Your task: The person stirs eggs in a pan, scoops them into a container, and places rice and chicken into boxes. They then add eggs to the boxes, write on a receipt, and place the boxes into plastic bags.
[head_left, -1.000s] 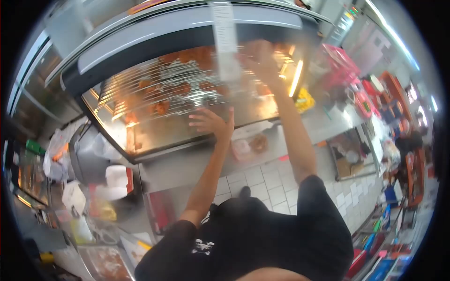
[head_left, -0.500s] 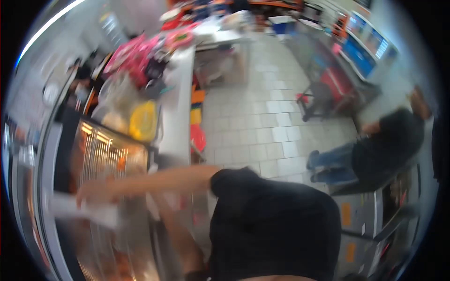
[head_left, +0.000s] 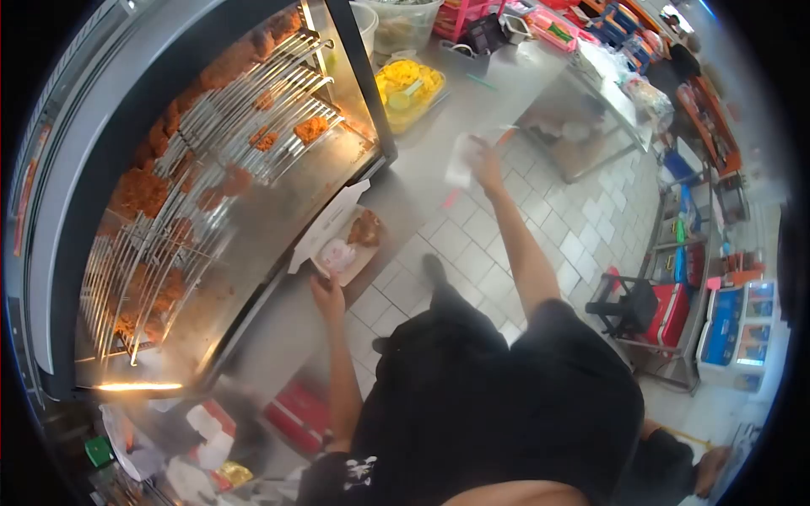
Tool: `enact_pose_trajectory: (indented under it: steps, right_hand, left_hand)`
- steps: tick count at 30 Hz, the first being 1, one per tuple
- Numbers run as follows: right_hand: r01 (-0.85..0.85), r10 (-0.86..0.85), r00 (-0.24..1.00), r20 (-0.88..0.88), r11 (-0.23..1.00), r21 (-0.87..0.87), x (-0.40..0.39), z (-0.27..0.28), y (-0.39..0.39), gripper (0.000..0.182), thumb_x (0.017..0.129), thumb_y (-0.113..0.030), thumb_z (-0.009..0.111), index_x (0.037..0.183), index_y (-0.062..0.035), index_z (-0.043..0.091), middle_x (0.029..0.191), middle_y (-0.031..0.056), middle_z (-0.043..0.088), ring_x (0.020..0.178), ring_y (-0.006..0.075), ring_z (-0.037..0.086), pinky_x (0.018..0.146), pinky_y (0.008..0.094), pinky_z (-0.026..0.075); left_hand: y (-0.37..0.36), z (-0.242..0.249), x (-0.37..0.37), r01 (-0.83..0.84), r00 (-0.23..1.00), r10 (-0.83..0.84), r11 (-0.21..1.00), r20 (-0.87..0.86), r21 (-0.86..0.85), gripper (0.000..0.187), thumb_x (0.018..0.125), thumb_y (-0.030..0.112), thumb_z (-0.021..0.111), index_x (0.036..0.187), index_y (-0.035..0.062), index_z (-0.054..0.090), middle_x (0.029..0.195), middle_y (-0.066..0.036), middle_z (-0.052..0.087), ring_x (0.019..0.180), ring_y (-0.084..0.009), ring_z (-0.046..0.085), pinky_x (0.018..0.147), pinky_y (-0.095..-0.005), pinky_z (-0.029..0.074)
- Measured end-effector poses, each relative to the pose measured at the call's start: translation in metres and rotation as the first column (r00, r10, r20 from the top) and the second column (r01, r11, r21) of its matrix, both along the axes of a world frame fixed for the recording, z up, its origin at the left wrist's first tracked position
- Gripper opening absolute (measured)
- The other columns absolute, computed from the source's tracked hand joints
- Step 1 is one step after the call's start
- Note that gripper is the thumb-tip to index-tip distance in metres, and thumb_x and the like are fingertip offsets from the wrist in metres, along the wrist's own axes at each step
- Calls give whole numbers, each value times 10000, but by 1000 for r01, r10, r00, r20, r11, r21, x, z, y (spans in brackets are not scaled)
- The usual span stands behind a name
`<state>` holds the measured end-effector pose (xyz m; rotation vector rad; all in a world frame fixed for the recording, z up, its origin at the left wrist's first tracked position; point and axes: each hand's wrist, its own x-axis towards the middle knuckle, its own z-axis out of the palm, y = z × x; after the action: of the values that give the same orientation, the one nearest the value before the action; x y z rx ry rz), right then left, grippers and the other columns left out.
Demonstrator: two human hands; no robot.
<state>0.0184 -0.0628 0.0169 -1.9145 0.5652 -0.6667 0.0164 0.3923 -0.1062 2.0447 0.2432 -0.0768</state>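
Note:
An open white takeaway box [head_left: 350, 268] sits on the metal counter beside the glass food display. Inside it lie a brown piece of fried chicken [head_left: 366, 228] and a pale pinkish-white lump [head_left: 337, 255] whose kind I cannot make out. My left hand [head_left: 327, 297] grips the near corner of the box, its fingers closed at the edge. Further along the counter, my right hand [head_left: 486, 166] is closed on a white, sheet-like piece [head_left: 460, 162], blurred by motion.
The lit display case [head_left: 253, 244] with wire racks of fried chicken fills the left. A tub of yellow food [head_left: 407, 91] stands past its corner. Wrappers and cartons [head_left: 211, 434] lie lower left. A black stool [head_left: 624, 304] is at right; another person's arm [head_left: 713, 471] shows lower right.
The view has swung toward the counter, bringing the open box into sight. My right hand has moved from in front of the display to over the counter's far part, with the white piece.

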Motion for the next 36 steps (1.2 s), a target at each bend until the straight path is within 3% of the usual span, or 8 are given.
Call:
enact_pose_trajectory:
  steps: [3,6,9,13,15,21,31,36]
  right_hand:
    - [-10,22,978,-206,998,60,54,-73,-77,677,800,-20,652,1427,-142,427,1085,182,643,862,269,671,793,346,556]
    - [-194,102,927,-361,954,-228,96,-132,-174,893,706,-74,646,1514,-173,279,1306,270,547,1133,424,584,939,416,499]
    - [-403,191,832,-520,854,-330,129,-142,-246,949,692,-94,663,1532,-201,234,1183,268,622,1068,414,623,902,413,520]
    - [-614,392,558,-731,788,-47,147,-98,-278,994,682,-125,689,1541,-231,199,1066,256,665,989,406,651,868,436,528]
    - [-723,442,559,-701,674,-152,155,-100,-282,1008,696,-202,740,1541,-255,194,974,242,682,919,399,663,833,464,528]
    - [-785,472,473,-744,609,-113,167,-86,-284,977,733,-349,781,1530,-247,227,973,242,679,935,405,657,822,480,522]
    - [-623,507,694,-511,779,-72,175,-47,-303,649,820,-277,736,1402,-163,474,696,89,610,629,265,602,621,376,473]
    - [-577,506,759,-410,815,-62,185,-37,-300,462,842,-188,715,1281,-112,593,687,75,594,614,204,574,610,327,463]
  left_hand:
    - [-35,21,5,94,992,-105,987,77,127,432,968,216,537,1306,-49,500,1066,-239,587,997,-384,570,858,-429,443]
    - [-77,22,4,54,992,-69,990,108,131,342,975,155,480,1252,-32,548,1111,-244,586,1008,-383,574,863,-430,443]
    - [-123,9,5,39,979,-60,993,196,109,331,999,188,448,1211,-42,556,1061,-228,598,971,-362,583,850,-434,446]
    - [-211,18,8,-87,996,86,995,18,40,349,1020,228,422,1192,-43,556,1043,-231,612,968,-357,594,853,-420,454]
    - [-259,52,19,-167,939,146,985,-311,-43,388,1033,271,405,1206,-43,553,1039,-230,634,980,-362,607,879,-407,457]
    - [-326,31,44,-19,999,21,999,-34,39,423,1043,325,387,1210,-25,556,1031,-235,651,958,-372,626,866,-397,468]
    - [-351,22,53,-124,977,99,985,-190,-123,392,1041,315,417,1215,-8,558,1063,-162,658,978,-267,644,867,-349,473]
    - [-358,46,59,-259,929,138,906,-345,-336,405,1035,354,433,1206,15,574,1031,-90,629,868,-174,627,660,-292,549]
